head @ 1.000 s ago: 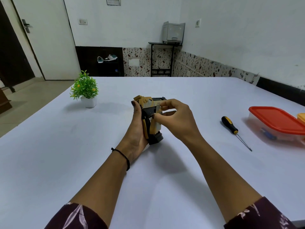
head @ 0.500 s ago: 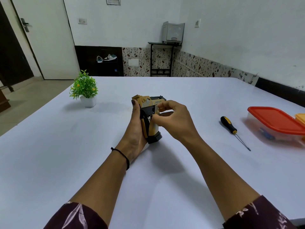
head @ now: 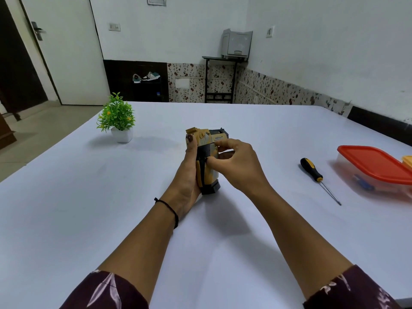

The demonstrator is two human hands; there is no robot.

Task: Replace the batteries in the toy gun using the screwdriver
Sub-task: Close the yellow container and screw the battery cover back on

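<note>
I see my left hand (head: pixel 187 175) wrapped around the toy gun (head: pixel 206 161) from its left side, thumb up along the yellow upper body, clasping it with the grip end resting down toward the white table (head: pixel 66 208). My right hand (head: pixel 236 166) comes in from the other side, thumb and curled fingertips (head: pixel 219 142) pinched against the gun's black and yellow handle, so both hands are grasping the same toy. I cannot tell whether a battery cover sits under those fingertips; my hand hides that face. A thin black band (head: pixel 172 210) circles my left wrist just behind the clasp, and patterned maroon sleeves (head: pixel 107 291) show at the bottom edge.

To the right of the grip, well apart from my right hand, the screwdriver (head: pixel 316 177) lies flat on the table, black and yellow handle pointing away from me, shaft toward me, untouched. Just beyond it on the right stands a clear plastic container with a red lid (head: pixel 376 166), something blue visible inside, and a yellow-lidded box (head: pixel 408 160) touching its far side at the frame edge. To the upper left of the grip, apart from it, a small green potted plant (head: pixel 118 118) stands upright in a white pot.
</note>
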